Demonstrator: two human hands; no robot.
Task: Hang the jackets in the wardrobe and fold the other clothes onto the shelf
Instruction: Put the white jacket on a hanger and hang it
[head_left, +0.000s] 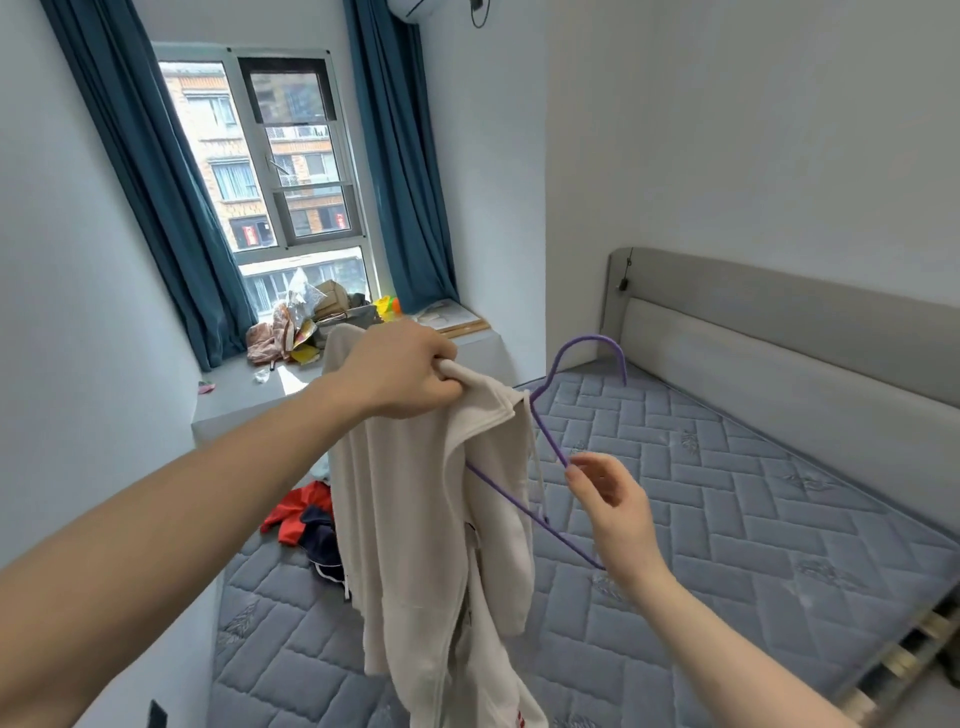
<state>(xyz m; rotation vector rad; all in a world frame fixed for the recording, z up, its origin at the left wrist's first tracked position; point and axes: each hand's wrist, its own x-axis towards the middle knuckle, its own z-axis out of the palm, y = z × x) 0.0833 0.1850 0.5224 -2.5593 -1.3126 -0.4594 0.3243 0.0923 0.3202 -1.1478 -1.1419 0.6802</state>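
Note:
A cream hooded jacket (410, 519) hangs in the air over the bed. My left hand (400, 371) grips its collar fabric at the top. A purple wire hanger (543, 421) sits partly inside the jacket, its hook pointing up to the right and its lower bar crossing behind the right sleeve. My right hand (613, 512) pinches the hanger's right arm between thumb and fingers. A red and navy garment (306, 522) lies crumpled on the mattress behind the jacket.
The grey quilted mattress (727, 509) fills the lower right, with a padded headboard (779, 332) along the wall. A window ledge (260, 389) at the back holds bags, boxes and small items. Blue curtains frame the window. No wardrobe is in view.

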